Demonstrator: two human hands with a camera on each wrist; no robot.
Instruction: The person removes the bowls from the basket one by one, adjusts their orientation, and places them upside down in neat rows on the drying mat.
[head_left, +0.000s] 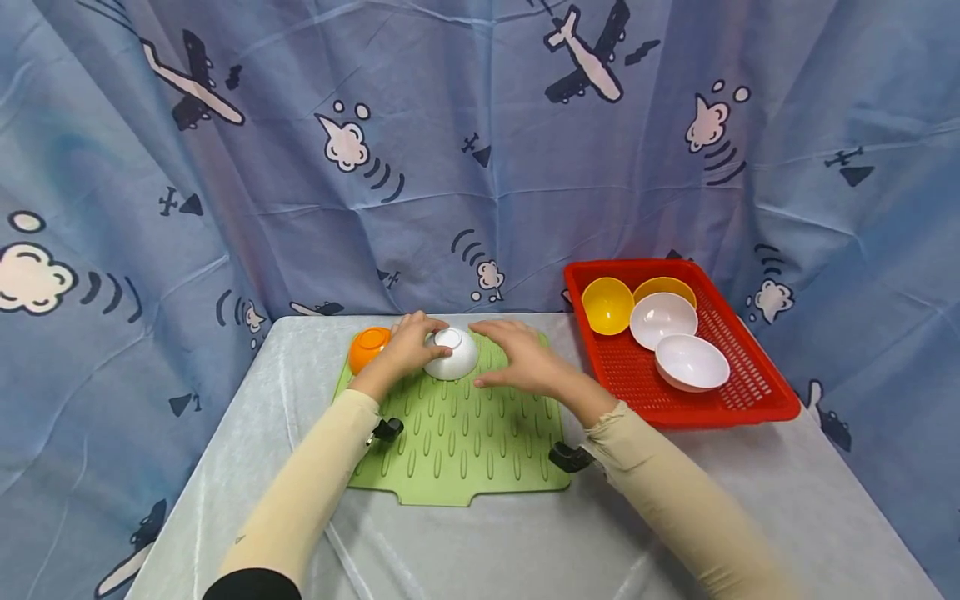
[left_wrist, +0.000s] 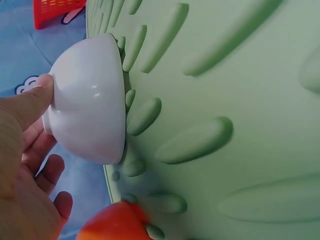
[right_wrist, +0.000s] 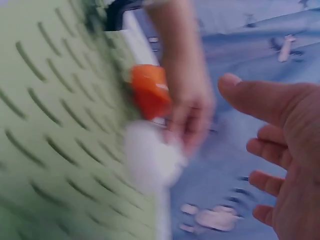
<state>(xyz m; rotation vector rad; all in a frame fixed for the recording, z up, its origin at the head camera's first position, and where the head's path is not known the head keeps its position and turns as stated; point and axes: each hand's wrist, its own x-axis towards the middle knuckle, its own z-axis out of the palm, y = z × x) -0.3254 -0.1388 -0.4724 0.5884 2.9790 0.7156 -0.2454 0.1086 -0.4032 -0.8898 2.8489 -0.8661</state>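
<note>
A white bowl [head_left: 459,360] sits upside down at the back of the green ridged mat [head_left: 457,450]. My left hand [head_left: 408,346] pinches it by its foot, thumb and fingers on either side, as the left wrist view shows with the white bowl [left_wrist: 90,100] rim-down on the ridges. Just left of it, an orange bowl [head_left: 367,348] also rests upside down on the mat, partly behind the left hand. My right hand [head_left: 521,357] hovers to the right of the white bowl, fingers spread and apart from it; the right wrist view, though blurred, shows nothing in the right hand [right_wrist: 290,145].
At the right stands a red basket [head_left: 757,367] holding two yellow bowls and two white bowls, including a yellow bowl [head_left: 607,306] and a white bowl [head_left: 692,363]. A blue patterned curtain [head_left: 450,167] hangs behind the white-covered table [head_left: 480,554].
</note>
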